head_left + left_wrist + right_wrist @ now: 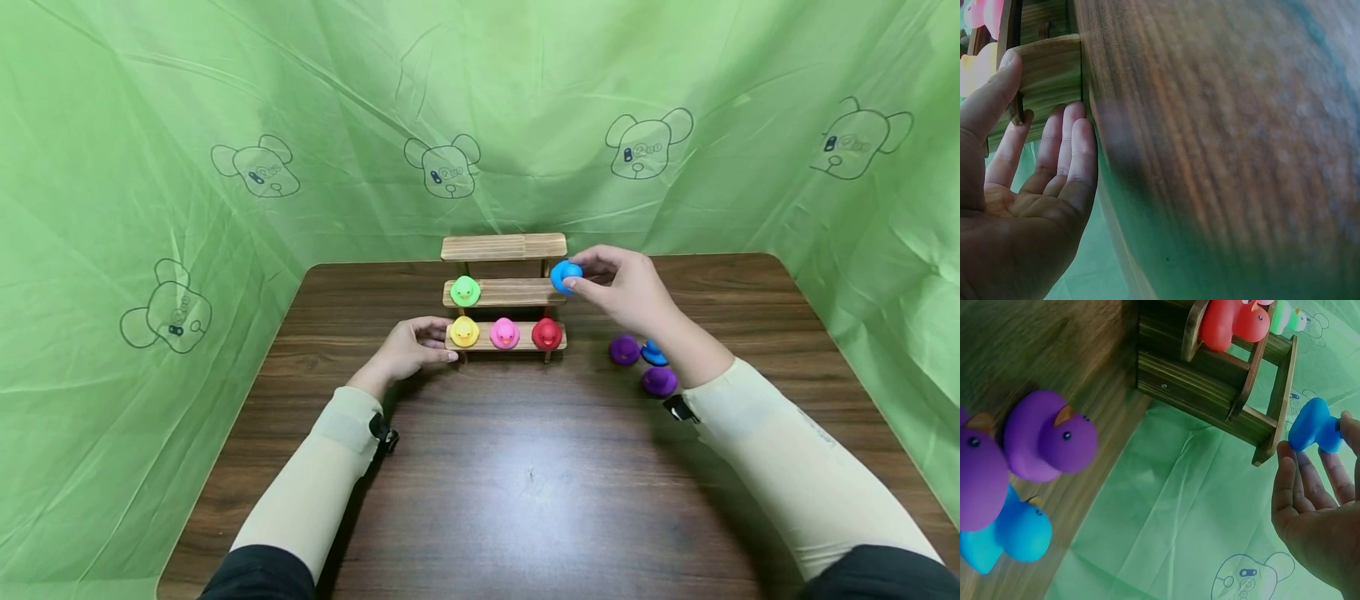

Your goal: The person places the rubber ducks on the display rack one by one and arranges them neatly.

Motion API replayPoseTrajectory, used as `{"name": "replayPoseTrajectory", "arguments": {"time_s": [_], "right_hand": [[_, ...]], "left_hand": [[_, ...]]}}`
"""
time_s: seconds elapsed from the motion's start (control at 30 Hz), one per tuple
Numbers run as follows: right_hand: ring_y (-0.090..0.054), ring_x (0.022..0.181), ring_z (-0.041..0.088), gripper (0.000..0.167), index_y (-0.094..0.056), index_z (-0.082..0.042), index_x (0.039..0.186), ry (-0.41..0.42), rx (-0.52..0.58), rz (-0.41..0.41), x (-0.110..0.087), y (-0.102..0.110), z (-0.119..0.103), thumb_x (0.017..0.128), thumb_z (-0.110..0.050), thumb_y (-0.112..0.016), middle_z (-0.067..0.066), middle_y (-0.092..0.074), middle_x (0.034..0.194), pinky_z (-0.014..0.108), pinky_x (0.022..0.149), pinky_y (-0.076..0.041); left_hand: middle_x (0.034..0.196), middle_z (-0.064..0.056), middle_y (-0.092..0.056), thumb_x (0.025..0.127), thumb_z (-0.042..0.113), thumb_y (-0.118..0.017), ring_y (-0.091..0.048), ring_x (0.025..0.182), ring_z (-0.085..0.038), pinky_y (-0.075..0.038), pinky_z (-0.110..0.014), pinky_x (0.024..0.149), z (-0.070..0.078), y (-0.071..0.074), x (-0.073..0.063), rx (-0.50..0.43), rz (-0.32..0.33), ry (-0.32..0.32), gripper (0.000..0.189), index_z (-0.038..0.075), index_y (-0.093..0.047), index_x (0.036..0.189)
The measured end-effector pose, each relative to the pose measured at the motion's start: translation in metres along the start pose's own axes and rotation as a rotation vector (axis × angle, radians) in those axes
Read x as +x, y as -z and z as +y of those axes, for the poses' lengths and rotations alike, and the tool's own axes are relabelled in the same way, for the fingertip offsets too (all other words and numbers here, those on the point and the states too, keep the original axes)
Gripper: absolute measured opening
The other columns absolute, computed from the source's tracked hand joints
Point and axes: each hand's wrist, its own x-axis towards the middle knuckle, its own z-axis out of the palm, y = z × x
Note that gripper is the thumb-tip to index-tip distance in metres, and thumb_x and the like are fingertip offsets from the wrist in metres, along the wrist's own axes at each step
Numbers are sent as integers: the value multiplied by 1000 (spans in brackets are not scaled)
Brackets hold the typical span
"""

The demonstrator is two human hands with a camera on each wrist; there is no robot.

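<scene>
My right hand [628,287] pinches a blue rubber duck [566,276] between thumb and fingers, at the right end of the middle step of a small three-step wooden rack [513,292]. In the right wrist view, the blue duck [1314,425] sits at the fingertips, beside the rack. My left hand [408,347] holds the left end of the bottom step, thumb in front and fingers behind. A green duck [465,291] stands at the left of the middle step. Yellow [464,332], pink [504,334] and red [547,334] ducks line the bottom step.
Two purple ducks [625,349] and another blue duck [654,353] sit on the dark wooden table [510,500], under my right forearm. Nothing stands on the top step [504,247]. A green cloth [525,100] with mouse drawings hangs behind and at both sides.
</scene>
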Motion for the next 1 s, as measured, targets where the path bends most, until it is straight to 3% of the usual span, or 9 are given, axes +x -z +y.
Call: {"name": "replayPoseTrajectory", "arguments": {"time_s": [0.4, 1.0], "right_hand": [[-74, 87, 23, 35, -74, -13, 117, -23, 58, -60, 16, -23, -7, 90, -32, -86, 5, -76, 105, 31, 72, -59], [-72, 90, 16, 27, -76, -16, 111, -8, -18, -103, 30, -60, -13, 92, -33, -84, -2, -76, 99, 36, 78, -59]], "left_hand": [[120, -17, -71, 82, 3, -91, -71, 106, -29, -59, -29, 86, 2, 0, 0, -8, 5, -9, 57, 5, -68, 134], [126, -21, -69, 83, 2, -89, -69, 111, -34, -58, -26, 85, 0, 0, 1, -27, -2, -12, 59, 2, -66, 138]]}}
